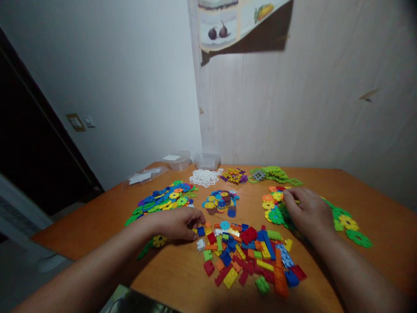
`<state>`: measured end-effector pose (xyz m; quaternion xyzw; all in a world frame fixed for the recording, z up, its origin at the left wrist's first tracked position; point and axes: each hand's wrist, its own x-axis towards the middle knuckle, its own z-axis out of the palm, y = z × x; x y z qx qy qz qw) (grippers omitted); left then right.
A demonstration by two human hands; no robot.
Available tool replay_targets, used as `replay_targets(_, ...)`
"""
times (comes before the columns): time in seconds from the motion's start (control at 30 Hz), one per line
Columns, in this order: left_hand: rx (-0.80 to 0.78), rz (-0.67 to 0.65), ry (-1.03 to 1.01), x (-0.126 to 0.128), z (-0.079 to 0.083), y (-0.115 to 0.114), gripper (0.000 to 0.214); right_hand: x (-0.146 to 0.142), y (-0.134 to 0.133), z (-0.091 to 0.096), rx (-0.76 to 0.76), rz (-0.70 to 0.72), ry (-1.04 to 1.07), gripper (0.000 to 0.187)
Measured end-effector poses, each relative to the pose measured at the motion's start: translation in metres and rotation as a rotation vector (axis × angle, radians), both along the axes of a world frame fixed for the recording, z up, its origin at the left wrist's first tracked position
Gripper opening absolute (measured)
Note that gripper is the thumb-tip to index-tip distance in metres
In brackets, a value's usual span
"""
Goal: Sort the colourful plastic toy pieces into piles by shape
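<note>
My left hand (182,224) reaches in from the left to the left edge of a pile of toy building bricks (230,248). Its thumb and index finger are curved and apart, close to a blue brick (201,231) and a small yellow piece. My right hand (309,213) rests over a heap of notched plastic discs (275,215) on the right. Its thumb and index finger are pinched together at the heap's upper edge, and whatever lies between them is hidden. Another heap of notched discs (169,198) lies behind my left hand.
Smaller coloured discs (221,202) lie mid-table. Farther back are white lattice pieces (205,177), yellow and purple pieces (233,175) and green linking pieces (275,174). Clear plastic tubs (206,161) and a plastic bag (145,174) stand by the wall. A dark-topped object (137,302) is at the near edge.
</note>
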<state>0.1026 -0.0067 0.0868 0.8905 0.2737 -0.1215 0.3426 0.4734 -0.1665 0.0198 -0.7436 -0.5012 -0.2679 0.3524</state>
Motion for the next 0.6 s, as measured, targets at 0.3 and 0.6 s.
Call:
replay_targets(0.3, 0.456, 0.181, -0.128, -0.013, 0.020, 0.079, 0.017, 0.000, -0.001, 0.001, -0.001, 0.028, 0.030, 0.035)
replay_targets(0.6, 0.784, 0.184, 0.057, 0.005, 0.005, 0.133, 0.031, 0.006, -0.001, -0.003, 0.038, -0.004, 0.022, 0.034)
